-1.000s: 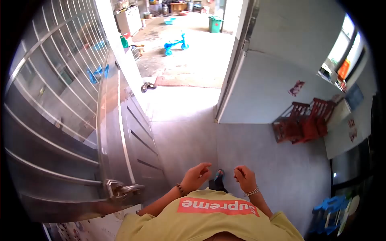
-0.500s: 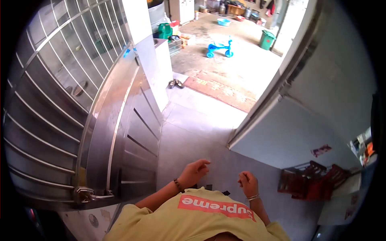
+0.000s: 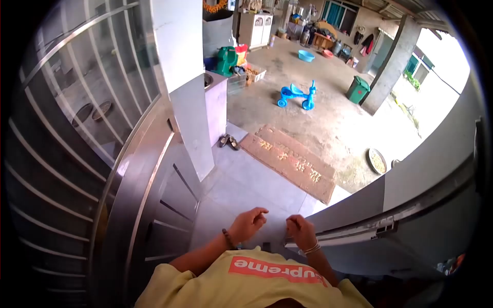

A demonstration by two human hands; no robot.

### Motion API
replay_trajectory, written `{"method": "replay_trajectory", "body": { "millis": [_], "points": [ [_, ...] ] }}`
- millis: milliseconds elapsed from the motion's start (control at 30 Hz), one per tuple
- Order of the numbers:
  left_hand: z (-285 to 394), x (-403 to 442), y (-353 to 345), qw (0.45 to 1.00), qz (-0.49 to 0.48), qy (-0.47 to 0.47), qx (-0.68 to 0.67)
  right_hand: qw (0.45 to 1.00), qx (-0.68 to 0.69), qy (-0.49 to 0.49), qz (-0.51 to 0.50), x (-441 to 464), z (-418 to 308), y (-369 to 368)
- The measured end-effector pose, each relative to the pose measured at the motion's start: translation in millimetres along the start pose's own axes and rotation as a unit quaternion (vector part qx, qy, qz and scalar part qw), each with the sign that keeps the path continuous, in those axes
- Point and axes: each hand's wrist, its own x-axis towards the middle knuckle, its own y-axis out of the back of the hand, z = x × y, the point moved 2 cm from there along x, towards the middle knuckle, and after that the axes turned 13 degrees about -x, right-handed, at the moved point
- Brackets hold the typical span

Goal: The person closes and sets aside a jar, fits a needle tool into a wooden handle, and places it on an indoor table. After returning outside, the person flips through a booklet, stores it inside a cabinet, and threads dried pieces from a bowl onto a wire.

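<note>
The concrete yard outside holds a blue tricycle. I see my left grip half-uncurled, right of the metal door; my right grip curls near the door frame, how tightly I can't make out. A doormat lies ahead.

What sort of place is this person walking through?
Likely a home's entrance opening onto a partly roofed yard. A child's blue tricycle and a green bin stand outside, and dark shoes sit near the mat.
</note>
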Motion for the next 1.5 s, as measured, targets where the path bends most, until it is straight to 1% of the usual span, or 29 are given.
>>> {"method": "replay_trajectory", "body": {
  "millis": [33,100,200,267,300,333,433,467,500,533,600,633,667,733,767,800,833,867,900,933,1000,1100,1167,1200,1267,1300,1367,1433,1500],
  "points": [
    [4.9,14.3,6.1,1.0,-0.007,-0.005,0.015,1.0,-0.015,-0.001,0.011,15.0,-1.9,2.4],
    [4.9,39.7,14.9,1.0,-0.012,-0.022,0.012,0.998,0.026,-0.061,0.006,39.3,1.8,4.9],
    [2.9,75.2,25.8,1.0,-0.006,0.001,-0.003,0.995,0.047,-0.083,-0.001,74.9,28.8,1.7],
    [-14.2,101.5,29.9,1.0,0.007,0.016,-0.018,0.996,0.042,-0.074,-0.03,106.3,48.9,3.9],
    [-19.7,115.7,31.1,0.999,0.022,0.025,-0.034,0.994,0.043,-0.092,-0.044,122.8,55.7,6.5],
    [-21.3,131.7,34.5,0.997,0.022,0.009,-0.07,0.994,0.056,-0.088,-0.044,141.7,59.9,12.4],
    [-12.3,194.3,61.6,0.997,0.061,-0.007,-0.046,0.993,0.084,-0.073,-0.034,205.3,77.4,31.8],
    [1.7,218.9,74.9,0.992,0.101,-0.076,-0.02,0.991,0.107,-0.072,-0.04,228.1,85.8,38.0],
    [19.9,244.8,90.7,0.986,0.124,-0.114,0.013,0.987,0.124,-0.083,-0.062,251.6,96.1,45.2],
    [37.5,269.6,107.7,0.977,0.147,-0.155,0.016,0.989,0.112,-0.067,-0.065,275.3,99.0,55.0],
    [105.4,304.0,126.6,0.953,0.192,-0.235,0.002,0.991,0.105,-0.057,-0.062,316.4,103.0,71.0],
    [145.3,314.2,128.8,0.934,0.206,-0.289,0.039,0.994,0.083,-0.016,-0.067,338.8,103.2,78.3],
    [175.3,322.3,134.0,0.897,0.212,-0.385,0.045,0.996,0.058,0.018,-0.072,358.0,103.7,86.4],
    [244.5,323.8,142.5,0.792,0.179,-0.555,0.179,0.994,0.038,0.036,-0.095,395.1,106.6,91.6],
    [275.5,316.8,131.2,0.758,0.302,-0.569,-0.106,0.993,0.011,0.055,-0.1,409.2,100.9,94.2],
    [294.5,317.3,128.9,0.712,0.276,-0.643,-0.05,0.991,0.018,0.059,-0.117,421.5,100.6,91.7],
    [299.9,321.4,122.9,0.668,0.213,-0.712,0.039,0.988,0.017,0.066,-0.142,434.1,100.9,88.6],
    [303.6,326.2,115.7,0.63,0.163,-0.755,0.08,0.986,0.011,0.097,-0.138,445.9,100.4,86.0],
    [301.4,336.5,108.2,0.61,0.129,-0.776,0.093,0.983,0.005,0.129,-0.133,457.5,100.9,83.7],
    [297.1,351.2,104.2,0.603,0.117,-0.784,0.086,0.983,0.013,0.128,-0.131,467.2,102.9,79.9],
    [285.0,382.1,103.7,0.599,0.097,-0.791,0.074,0.985,0.02,0.118,-0.127,486.2,110.8,76.6],
    [270.3,425.0,116.4,0.607,0.082,-0.789,0.059,0.983,0.006,0.138,-0.122,520.1,117.4,71.4],
    [260.3,455.8,129.7,0.615,0.076,-0.784,0.041,0.981,-0.045,0.147,-0.119,543.2,124.1,77.1],
    [256.8,472.3,137.8,0.621,0.071,-0.78,0.032,0.982,-0.054,0.144,-0.11,557.7,130.5,82.2],
    [251.3,505.4,154.7,0.634,0.063,-0.77,0.022,0.978,-0.08,0.187,-0.053,584.7,139.4,87.7],
    [249.0,522.5,163.6,0.643,0.059,-0.763,0.018,0.979,-0.081,0.183,-0.042,598.8,137.6,94.4],
    [242.0,556.2,181.2,0.666,0.049,-0.745,0.013,0.991,-0.059,0.112,-0.032,625.8,137.5,105.3],
    [234.6,587.5,198.1,0.693,0.045,-0.719,0.013,0.996,-0.073,0.056,-0.02,647.6,142.2,107.2],
    [227.9,616.4,212.0,0.723,0.044,-0.689,0.018,0.998,-0.049,0.029,-0.006,660.9,137.8,107.8]
  ]
}}
